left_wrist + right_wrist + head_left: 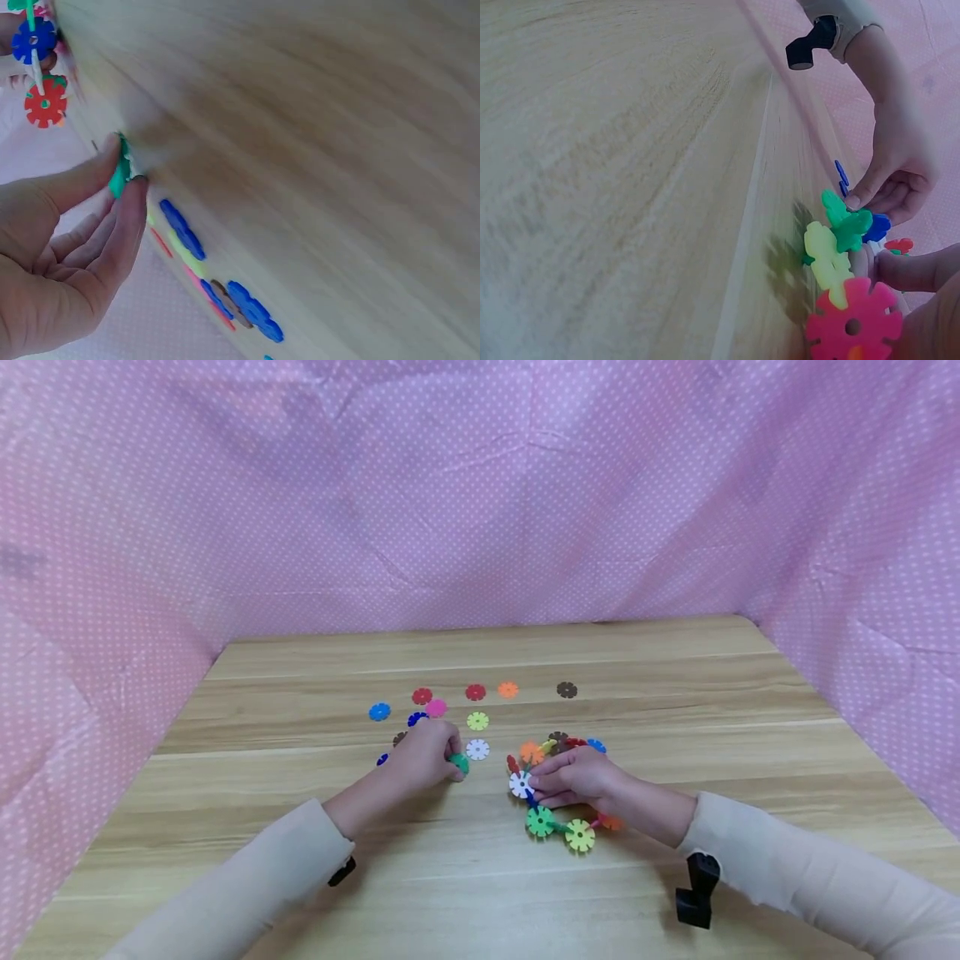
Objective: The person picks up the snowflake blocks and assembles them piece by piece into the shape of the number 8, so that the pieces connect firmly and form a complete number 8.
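Between thumb and fingertips, my left hand pinches a green notched plastic disc, seen nearly edge-on in the left wrist view. My right hand grips a linked ring of flower-shaped discs near a white disc. Below the fingers the ring runs through a dark blue piece, a green disc and a yellow disc. A pink disc of the ring shows large in the right wrist view. Part of the ring is hidden behind the right hand.
Loose discs lie around the left hand: light blue, pink, yellow and white. Farther back lie a red disc, an orange disc and a brown disc. Pink dotted cloth surrounds the wooden table.
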`<state>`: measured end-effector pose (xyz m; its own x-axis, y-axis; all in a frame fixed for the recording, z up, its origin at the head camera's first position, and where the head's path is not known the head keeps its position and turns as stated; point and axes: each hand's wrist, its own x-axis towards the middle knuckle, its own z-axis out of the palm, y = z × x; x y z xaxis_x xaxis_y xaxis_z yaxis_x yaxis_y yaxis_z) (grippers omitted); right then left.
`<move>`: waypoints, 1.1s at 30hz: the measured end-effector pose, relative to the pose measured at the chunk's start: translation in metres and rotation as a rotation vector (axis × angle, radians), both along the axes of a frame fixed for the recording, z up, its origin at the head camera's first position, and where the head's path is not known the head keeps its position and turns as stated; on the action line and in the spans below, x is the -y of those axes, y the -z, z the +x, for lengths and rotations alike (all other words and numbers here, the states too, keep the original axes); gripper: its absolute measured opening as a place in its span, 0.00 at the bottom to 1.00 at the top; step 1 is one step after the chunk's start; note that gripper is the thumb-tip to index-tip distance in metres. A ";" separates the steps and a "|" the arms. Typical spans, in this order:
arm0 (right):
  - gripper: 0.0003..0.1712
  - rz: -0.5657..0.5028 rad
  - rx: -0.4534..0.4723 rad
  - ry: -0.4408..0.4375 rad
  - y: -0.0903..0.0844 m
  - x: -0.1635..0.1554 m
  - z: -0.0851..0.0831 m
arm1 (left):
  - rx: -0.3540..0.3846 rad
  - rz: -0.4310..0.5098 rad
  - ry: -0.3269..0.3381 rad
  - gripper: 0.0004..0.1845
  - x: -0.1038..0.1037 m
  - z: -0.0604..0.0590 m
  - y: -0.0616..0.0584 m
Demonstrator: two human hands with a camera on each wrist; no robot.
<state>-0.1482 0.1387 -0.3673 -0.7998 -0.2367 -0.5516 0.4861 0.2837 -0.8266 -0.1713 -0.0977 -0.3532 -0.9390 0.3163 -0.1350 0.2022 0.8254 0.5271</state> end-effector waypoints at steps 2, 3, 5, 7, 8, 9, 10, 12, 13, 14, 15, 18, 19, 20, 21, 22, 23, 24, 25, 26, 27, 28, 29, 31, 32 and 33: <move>0.16 0.002 0.003 0.000 0.000 0.000 0.000 | 0.010 0.047 -0.030 0.10 -0.001 -0.001 -0.001; 0.16 0.003 0.004 0.000 0.000 0.000 0.000 | 0.008 0.072 -0.039 0.09 -0.002 -0.001 -0.002; 0.16 0.003 0.007 0.003 0.000 0.000 0.000 | 0.005 0.126 -0.052 0.08 -0.003 -0.002 -0.003; 0.16 -0.001 0.010 0.003 -0.001 -0.001 0.000 | -0.004 0.168 -0.049 0.06 -0.005 -0.004 -0.004; 0.16 -0.002 0.012 0.003 0.000 -0.001 0.000 | -0.001 0.190 -0.048 0.06 -0.005 -0.005 -0.004; 0.16 -0.004 0.013 0.004 0.000 -0.001 0.001 | 0.008 0.212 -0.050 0.05 -0.006 -0.006 -0.005; 0.15 -0.007 0.013 0.005 0.000 -0.001 0.001 | 0.022 0.234 -0.054 0.05 -0.007 -0.007 -0.005; 0.15 -0.012 0.016 0.007 0.000 -0.001 0.000 | 0.057 0.280 -0.067 0.03 -0.010 -0.009 -0.005; 0.15 -0.014 0.017 0.009 0.000 -0.001 0.000 | 0.084 0.309 -0.081 0.03 -0.012 -0.010 -0.005; 0.15 -0.017 0.015 0.003 0.000 -0.001 0.000 | 0.106 0.334 -0.095 0.03 -0.013 -0.011 -0.005; 0.15 -0.019 0.014 0.004 0.000 -0.001 0.000 | 0.129 0.358 -0.112 0.03 -0.014 -0.011 -0.005; 0.15 -0.027 0.017 0.005 0.000 -0.001 0.000 | 0.191 0.419 -0.166 0.04 -0.018 -0.013 -0.004; 0.15 -0.030 0.018 0.008 0.000 -0.001 0.000 | 0.210 0.438 -0.183 0.05 -0.019 -0.014 -0.003; 0.15 -0.033 0.019 0.009 0.000 -0.001 0.000 | 0.220 0.449 -0.193 0.05 -0.020 -0.014 -0.003; 0.15 -0.037 0.021 0.013 0.000 -0.001 0.000 | 0.226 0.456 -0.197 0.05 -0.021 -0.015 -0.002; 0.15 -0.042 0.022 0.010 0.000 -0.001 0.000 | 0.234 0.463 -0.199 0.05 -0.022 -0.015 -0.002; 0.15 -0.047 0.022 0.009 0.000 -0.001 0.001 | 0.239 0.467 -0.196 0.06 -0.023 -0.015 -0.002; 0.16 -0.052 0.021 0.008 0.000 0.000 0.001 | 0.242 0.469 -0.191 0.06 -0.024 -0.016 -0.002; 0.16 -0.056 0.019 0.006 -0.001 0.000 0.001 | 0.245 0.466 -0.182 0.06 -0.025 -0.016 -0.001; 0.16 -0.061 0.018 0.002 -0.001 -0.001 0.001 | 0.244 0.458 -0.171 0.07 -0.025 -0.016 -0.001; 0.17 -0.065 0.016 -0.003 -0.001 -0.001 0.001 | 0.245 0.451 -0.160 0.07 -0.026 -0.016 -0.001; 0.17 -0.067 0.014 -0.003 -0.001 -0.001 0.002 | 0.248 0.444 -0.152 0.07 -0.027 -0.016 -0.001; 0.17 -0.070 0.013 -0.004 -0.001 -0.001 0.002 | 0.247 0.431 -0.142 0.07 -0.028 -0.017 0.000; 0.17 -0.072 0.011 -0.009 -0.001 -0.001 0.002 | 0.244 0.405 -0.123 0.07 -0.029 -0.017 0.000; 0.17 -0.071 0.010 -0.013 0.000 -0.001 0.002 | 0.242 0.395 -0.113 0.07 -0.030 -0.017 0.001; 0.17 -0.067 0.008 -0.015 0.000 -0.001 0.002 | 0.243 0.389 -0.107 0.07 -0.030 -0.018 0.001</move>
